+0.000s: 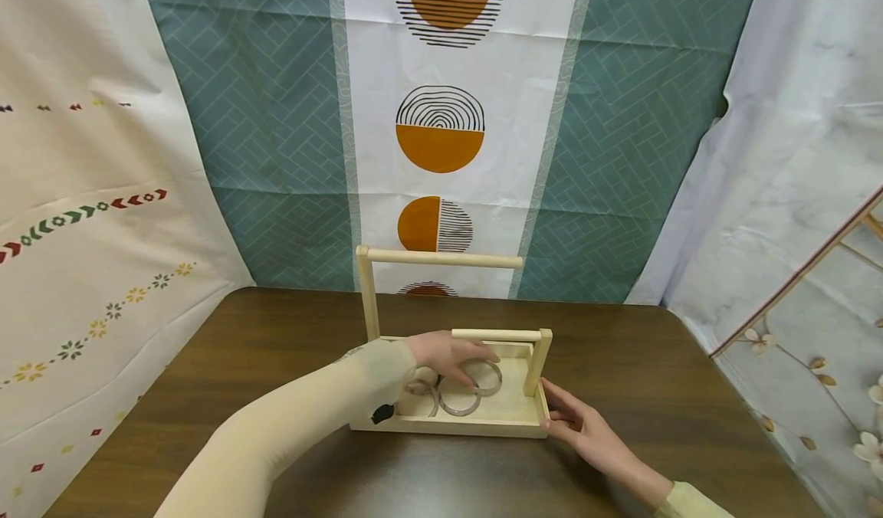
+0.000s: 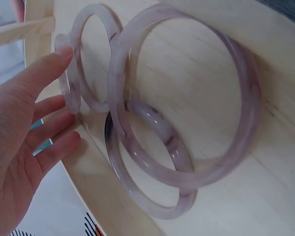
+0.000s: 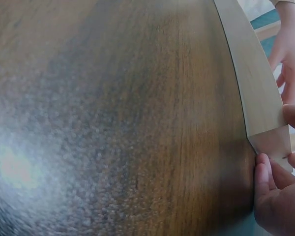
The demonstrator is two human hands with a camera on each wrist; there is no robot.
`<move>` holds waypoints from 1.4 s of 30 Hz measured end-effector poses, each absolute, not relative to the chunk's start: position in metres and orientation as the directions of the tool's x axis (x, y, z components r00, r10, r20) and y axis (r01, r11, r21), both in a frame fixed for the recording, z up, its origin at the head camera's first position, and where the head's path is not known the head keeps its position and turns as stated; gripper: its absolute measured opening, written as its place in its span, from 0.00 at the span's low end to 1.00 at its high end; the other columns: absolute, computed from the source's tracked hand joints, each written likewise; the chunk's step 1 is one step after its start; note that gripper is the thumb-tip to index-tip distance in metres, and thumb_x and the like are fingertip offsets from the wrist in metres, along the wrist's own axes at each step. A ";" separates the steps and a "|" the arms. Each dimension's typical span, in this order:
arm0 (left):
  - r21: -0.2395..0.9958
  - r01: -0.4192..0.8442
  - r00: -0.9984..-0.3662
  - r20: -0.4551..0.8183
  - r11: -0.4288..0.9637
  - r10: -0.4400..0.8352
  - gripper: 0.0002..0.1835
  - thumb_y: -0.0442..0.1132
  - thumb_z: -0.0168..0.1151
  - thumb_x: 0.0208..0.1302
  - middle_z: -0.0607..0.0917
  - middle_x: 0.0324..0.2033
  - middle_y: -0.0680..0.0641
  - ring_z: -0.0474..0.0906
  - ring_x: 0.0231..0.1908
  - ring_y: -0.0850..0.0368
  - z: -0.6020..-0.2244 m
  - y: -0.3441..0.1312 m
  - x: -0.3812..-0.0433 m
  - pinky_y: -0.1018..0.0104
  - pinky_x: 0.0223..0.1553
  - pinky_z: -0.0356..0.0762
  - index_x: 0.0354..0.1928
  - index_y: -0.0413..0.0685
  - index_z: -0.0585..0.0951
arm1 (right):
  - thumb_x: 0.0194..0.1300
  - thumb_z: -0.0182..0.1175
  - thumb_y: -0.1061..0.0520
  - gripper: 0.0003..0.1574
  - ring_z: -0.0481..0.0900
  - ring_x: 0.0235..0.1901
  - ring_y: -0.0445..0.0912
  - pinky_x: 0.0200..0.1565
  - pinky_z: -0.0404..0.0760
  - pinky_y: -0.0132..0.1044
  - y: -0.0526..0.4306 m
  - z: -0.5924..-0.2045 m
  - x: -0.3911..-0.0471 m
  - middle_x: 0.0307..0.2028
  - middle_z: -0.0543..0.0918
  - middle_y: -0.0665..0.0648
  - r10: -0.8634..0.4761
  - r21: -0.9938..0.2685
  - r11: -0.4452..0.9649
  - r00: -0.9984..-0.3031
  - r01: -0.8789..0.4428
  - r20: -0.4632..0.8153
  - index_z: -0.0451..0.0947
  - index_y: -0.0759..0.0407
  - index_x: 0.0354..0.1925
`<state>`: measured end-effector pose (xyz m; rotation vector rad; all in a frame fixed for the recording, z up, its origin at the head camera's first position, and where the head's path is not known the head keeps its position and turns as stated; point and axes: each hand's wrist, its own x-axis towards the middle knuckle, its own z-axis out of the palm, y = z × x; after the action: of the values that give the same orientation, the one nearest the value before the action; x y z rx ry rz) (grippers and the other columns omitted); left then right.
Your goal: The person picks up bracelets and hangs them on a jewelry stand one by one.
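A pale wooden tray (image 1: 476, 429) with upright posts and rods stands on the table. Inside lie several cloudy, pinkish-grey bangles; two of them, a large bangle (image 2: 250, 98) and a smaller bangle (image 2: 160, 211), overlap. My left hand (image 1: 450, 355) reaches into the tray under a rod. Its thumb and fingers pinch another bangle (image 2: 74, 93), seen nearly edge-on in the left wrist view. A further bangle (image 2: 77, 54) lies beside that one. At the tray's right end, my right hand (image 1: 576, 426) grips the corner, thumb on the front wall and fingers around the end.
The long upper rod (image 1: 441, 257) and a lower rod (image 1: 495, 335) pass over the tray. Beneath is a dark brown table (image 1: 428, 472). Patterned cloths hang behind it, including a teal panel (image 1: 269, 119), and on both sides.
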<state>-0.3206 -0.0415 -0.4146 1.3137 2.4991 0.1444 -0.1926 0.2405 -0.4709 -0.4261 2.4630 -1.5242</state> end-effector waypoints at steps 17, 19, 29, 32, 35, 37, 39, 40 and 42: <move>0.194 0.854 -0.420 -0.293 0.483 0.859 0.36 0.49 0.73 0.56 0.73 0.60 0.53 0.68 0.54 0.65 -0.421 -0.017 -0.324 0.75 0.53 0.69 0.68 0.61 0.73 | 0.70 0.60 0.52 0.45 0.78 0.52 0.39 0.49 0.79 0.27 0.243 -0.473 -0.194 0.72 0.62 0.72 -0.366 -0.909 0.402 -0.929 -0.114 -0.045 0.53 0.56 0.77; 0.205 0.849 -0.419 -0.298 0.486 0.858 0.36 0.48 0.74 0.55 0.73 0.56 0.53 0.66 0.48 0.66 -0.420 -0.018 -0.324 0.78 0.47 0.67 0.67 0.60 0.74 | 0.70 0.61 0.52 0.45 0.78 0.52 0.38 0.49 0.79 0.27 0.243 -0.473 -0.194 0.71 0.62 0.72 -0.365 -0.907 0.403 -0.930 -0.120 -0.039 0.53 0.57 0.77; 0.355 0.765 -0.461 -0.280 0.537 0.842 0.34 0.44 0.76 0.53 0.70 0.53 0.54 0.69 0.52 0.63 -0.420 -0.024 -0.322 0.75 0.49 0.70 0.64 0.60 0.75 | 0.70 0.60 0.51 0.44 0.78 0.48 0.37 0.47 0.80 0.27 0.240 -0.471 -0.192 0.63 0.73 0.72 -0.339 -0.898 0.427 -0.939 -0.107 -0.049 0.53 0.58 0.77; 0.406 0.730 -0.473 -0.279 0.550 0.835 0.35 0.43 0.75 0.54 0.69 0.58 0.55 0.69 0.58 0.60 -0.419 -0.028 -0.321 0.72 0.55 0.70 0.65 0.61 0.74 | 0.71 0.59 0.53 0.45 0.80 0.45 0.37 0.45 0.80 0.28 0.239 -0.468 -0.192 0.61 0.74 0.73 -0.357 -0.904 0.412 -0.933 -0.117 -0.042 0.51 0.60 0.77; 0.417 0.724 -0.480 -0.265 0.549 0.836 0.37 0.43 0.75 0.55 0.69 0.63 0.54 0.70 0.61 0.58 -0.417 -0.032 -0.320 0.68 0.60 0.70 0.67 0.61 0.71 | 0.71 0.59 0.54 0.45 0.81 0.43 0.37 0.44 0.80 0.29 0.237 -0.466 -0.192 0.59 0.75 0.73 -0.358 -0.909 0.402 -0.933 -0.110 -0.046 0.50 0.61 0.77; 0.420 0.716 -0.498 -0.253 0.558 0.829 0.38 0.44 0.75 0.55 0.70 0.67 0.54 0.70 0.63 0.58 -0.416 -0.036 -0.318 0.64 0.63 0.70 0.68 0.62 0.70 | 0.71 0.59 0.54 0.45 0.81 0.43 0.37 0.44 0.79 0.29 0.237 -0.466 -0.191 0.58 0.75 0.72 -0.346 -0.909 0.404 -0.937 -0.097 -0.054 0.50 0.60 0.77; 0.424 0.704 -0.515 -0.247 0.569 0.821 0.39 0.46 0.75 0.55 0.69 0.69 0.55 0.70 0.65 0.57 -0.414 -0.039 -0.317 0.61 0.65 0.69 0.69 0.62 0.69 | 0.71 0.59 0.54 0.45 0.81 0.43 0.38 0.44 0.79 0.29 0.236 -0.466 -0.191 0.59 0.75 0.72 -0.335 -0.910 0.406 -0.940 -0.083 -0.064 0.50 0.59 0.77; 0.429 0.699 -0.520 -0.244 0.572 0.819 0.40 0.45 0.75 0.55 0.69 0.70 0.55 0.69 0.66 0.57 -0.412 -0.041 -0.317 0.60 0.66 0.68 0.70 0.62 0.68 | 0.71 0.59 0.54 0.45 0.81 0.43 0.39 0.44 0.79 0.29 0.236 -0.466 -0.191 0.59 0.75 0.71 -0.331 -0.909 0.409 -0.941 -0.078 -0.068 0.50 0.59 0.77; 0.434 0.693 -0.527 -0.242 0.576 0.815 0.40 0.45 0.74 0.56 0.69 0.71 0.56 0.68 0.67 0.56 -0.410 -0.045 -0.316 0.60 0.67 0.67 0.70 0.61 0.67 | 0.71 0.58 0.54 0.44 0.80 0.44 0.39 0.45 0.79 0.29 0.236 -0.466 -0.191 0.59 0.74 0.71 -0.326 -0.909 0.412 -0.942 -0.067 -0.078 0.50 0.58 0.77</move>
<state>-0.3156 -0.0452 -0.4100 1.2142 2.3923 0.3983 -0.1914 0.2358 -0.4663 -0.3446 2.4259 -1.5448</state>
